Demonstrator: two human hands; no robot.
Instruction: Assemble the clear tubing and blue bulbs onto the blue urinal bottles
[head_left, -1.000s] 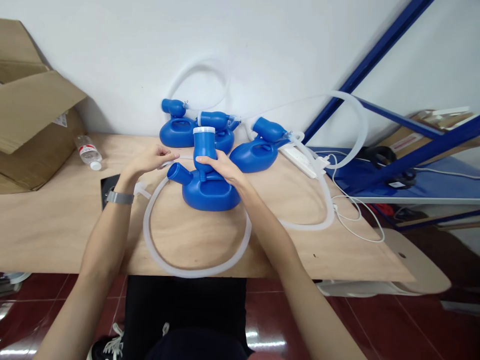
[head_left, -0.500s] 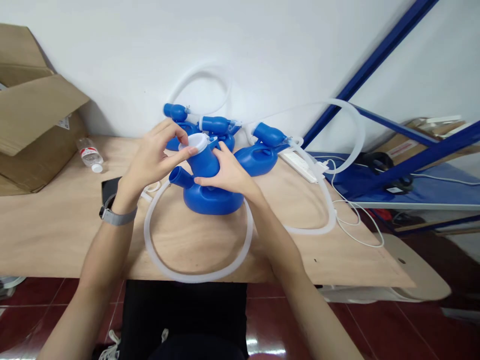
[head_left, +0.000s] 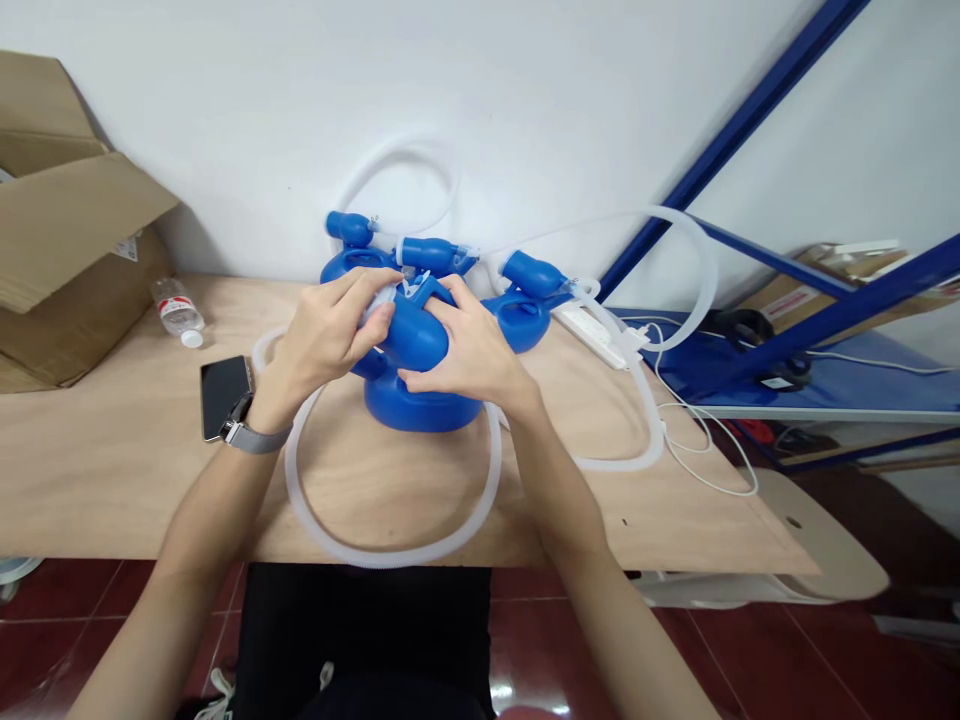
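My right hand (head_left: pixel 480 345) is closed around a blue plastic cup-shaped piece (head_left: pixel 416 335) with a side handle. At its mouth, the fingers of my left hand (head_left: pixel 334 325) pinch a white lid (head_left: pixel 384 296), partly hidden by them. The piece is tilted towards the left. Below it a blue plastic urinal bottle (head_left: pixel 424 408) stands on the table, its neck mostly covered by my left hand. A translucent hose (head_left: pixel 390 556) loops in front of that bottle to the table's near edge.
Several more blue bottles with hoses stand behind, among them a blue bottle (head_left: pixel 521 325) at the right. A power strip (head_left: pixel 596 335) with cables lies beyond it. On the left are a phone (head_left: pixel 225 392), a water bottle (head_left: pixel 180 312) and a cardboard box (head_left: pixel 90 290). A blue shelf frame (head_left: pixel 739 150) rises at right.
The cup-shaped piece has tipped over to the left, its lid now facing my left hand. My left hand has moved lower and closer around the lid. More of the phone shows.
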